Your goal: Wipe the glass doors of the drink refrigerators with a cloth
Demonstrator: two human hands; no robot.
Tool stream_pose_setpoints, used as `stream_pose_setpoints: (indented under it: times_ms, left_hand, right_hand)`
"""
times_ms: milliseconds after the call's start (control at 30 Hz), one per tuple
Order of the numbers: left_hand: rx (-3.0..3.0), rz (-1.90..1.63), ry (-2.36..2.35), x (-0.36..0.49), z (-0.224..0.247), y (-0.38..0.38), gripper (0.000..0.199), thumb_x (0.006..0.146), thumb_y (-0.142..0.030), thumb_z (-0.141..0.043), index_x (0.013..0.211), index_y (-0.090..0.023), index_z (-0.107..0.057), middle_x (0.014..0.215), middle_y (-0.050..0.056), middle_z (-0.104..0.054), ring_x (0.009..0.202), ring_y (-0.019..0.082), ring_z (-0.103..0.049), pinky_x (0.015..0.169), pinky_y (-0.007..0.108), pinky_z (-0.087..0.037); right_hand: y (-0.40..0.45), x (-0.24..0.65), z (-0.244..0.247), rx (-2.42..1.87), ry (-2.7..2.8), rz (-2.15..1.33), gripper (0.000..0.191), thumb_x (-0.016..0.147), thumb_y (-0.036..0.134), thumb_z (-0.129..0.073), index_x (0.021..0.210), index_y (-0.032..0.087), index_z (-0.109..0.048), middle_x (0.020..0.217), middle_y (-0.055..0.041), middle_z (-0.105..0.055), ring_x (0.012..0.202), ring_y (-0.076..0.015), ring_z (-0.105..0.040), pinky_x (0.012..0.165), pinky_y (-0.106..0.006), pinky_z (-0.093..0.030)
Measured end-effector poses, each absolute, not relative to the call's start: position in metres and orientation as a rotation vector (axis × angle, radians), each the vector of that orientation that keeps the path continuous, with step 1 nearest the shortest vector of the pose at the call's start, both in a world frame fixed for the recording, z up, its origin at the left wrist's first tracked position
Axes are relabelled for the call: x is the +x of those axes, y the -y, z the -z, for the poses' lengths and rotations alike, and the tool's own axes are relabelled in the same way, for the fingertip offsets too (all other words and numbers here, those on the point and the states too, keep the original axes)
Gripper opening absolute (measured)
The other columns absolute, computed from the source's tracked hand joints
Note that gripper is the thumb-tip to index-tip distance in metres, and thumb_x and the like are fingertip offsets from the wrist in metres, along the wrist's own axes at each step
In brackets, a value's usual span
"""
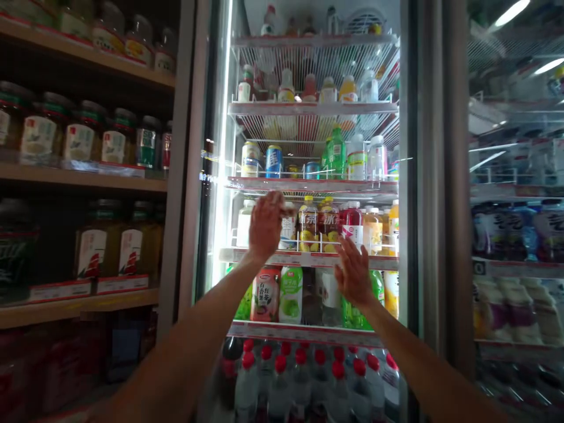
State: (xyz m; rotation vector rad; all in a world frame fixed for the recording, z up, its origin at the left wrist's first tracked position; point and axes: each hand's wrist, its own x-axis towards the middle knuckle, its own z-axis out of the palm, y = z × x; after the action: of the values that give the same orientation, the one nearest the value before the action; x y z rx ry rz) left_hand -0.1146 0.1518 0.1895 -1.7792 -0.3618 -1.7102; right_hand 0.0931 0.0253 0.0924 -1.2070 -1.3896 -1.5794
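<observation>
I have both bare hands raised in front of a tall, brightly lit drinks cooler with a grey metal frame (434, 176). The left hand (265, 228) is blurred, its fingers angled toward the right hand; I cannot tell how far they are opened or whether they have hold of anything. The right hand (353, 274) is lower, fingers extended and somewhat apart, and I see nothing in its grasp.

The drinks nearest the hands stand on the white-edged wire shelf (304, 259). Between the hands are two dark-brown plastic tea bottles with yellow caps and yellow lower labels (309, 223). Just above the right hand's fingertips I see a deep-red bottle with a white cap and pale label (353, 222). Just left of the left hand is a pale, white-capped bottle (245, 226). I cannot tell whether either hand touches any of them.

Below the left hand is a pinkish-red container with dark lettering (265, 296), with a green-and-white container (291, 295) beside it, toward the right hand. Well below both hands are rows of clear plastic bottles with red caps (301, 376). Above the left hand is a blue metal can (274, 161).
</observation>
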Motion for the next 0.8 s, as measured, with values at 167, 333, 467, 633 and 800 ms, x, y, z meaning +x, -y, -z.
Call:
stream_pose_setpoints:
  times_ms: [167, 333, 467, 633, 800]
  left_hand:
    - [-1.945, 1.251, 0.035, -0.089, -0.180, -0.132, 0.050, 0.088, -0.017, -0.039, 0.137, -0.025, -0.034, 0.142, -0.001, -0.039, 0.135, 0.020, -0.026, 0.111, 0.039, -0.025]
    - [-1.730, 1.830, 0.467, -0.142, -0.223, -0.176, 0.047, 0.088, -0.017, -0.036, 0.135, -0.015, -0.038, 0.142, 0.010, -0.038, 0.134, 0.022, -0.028, 0.111, 0.043, -0.023]
    - [-1.711, 1.943, 0.561, -0.141, -0.222, -0.175, 0.052, 0.085, -0.019, -0.040, 0.136, -0.009, -0.034, 0.144, 0.015, -0.033, 0.136, 0.025, -0.023, 0.112, 0.047, -0.020]
    - [-2.018, 1.668, 0.256, -0.079, -0.195, -0.126, 0.056, 0.083, -0.017, -0.041, 0.138, -0.017, -0.031, 0.146, 0.006, -0.032, 0.138, 0.022, -0.017, 0.112, 0.043, -0.023]
    - [-2.098, 1.722, 0.175, -0.079, -0.190, -0.132, 0.064, 0.086, -0.026, -0.042, 0.143, -0.018, -0.014, 0.145, 0.010, -0.033, 0.138, 0.020, -0.019, 0.109, 0.043, -0.027]
  right_hand:
    - [-0.025, 0.094, -0.093, -1.178, 1.416, 1.595, 0.055, 0.087, 0.022, -0.037, 0.140, 0.021, -0.022, 0.142, -0.0115, -0.038, 0.137, -0.0215, -0.024, 0.110, -0.049, -0.019]
    - [-0.025, 0.097, -0.091, -1.204, 1.429, 1.567, 0.057, 0.086, 0.021, -0.039, 0.141, 0.022, -0.022, 0.143, -0.0102, -0.037, 0.137, -0.0220, -0.025, 0.110, -0.049, -0.019]
    - [-0.024, 0.094, -0.091, -1.201, 1.408, 1.528, 0.055, 0.087, 0.022, -0.038, 0.140, 0.025, -0.024, 0.142, -0.0093, -0.038, 0.135, -0.0225, -0.029, 0.109, -0.051, -0.019]
    - [-0.030, 0.056, -0.122, -0.977, 1.432, 1.308, 0.053, 0.088, 0.021, -0.035, 0.140, 0.027, -0.024, 0.144, -0.0095, -0.033, 0.133, -0.0230, -0.032, 0.106, -0.050, -0.031]
    - [-0.056, 0.020, -0.170, -0.845, 1.541, 1.220, 0.057, 0.090, 0.023, -0.029, 0.144, 0.023, -0.012, 0.146, -0.0093, -0.030, 0.135, -0.0201, -0.030, 0.104, -0.043, -0.038]
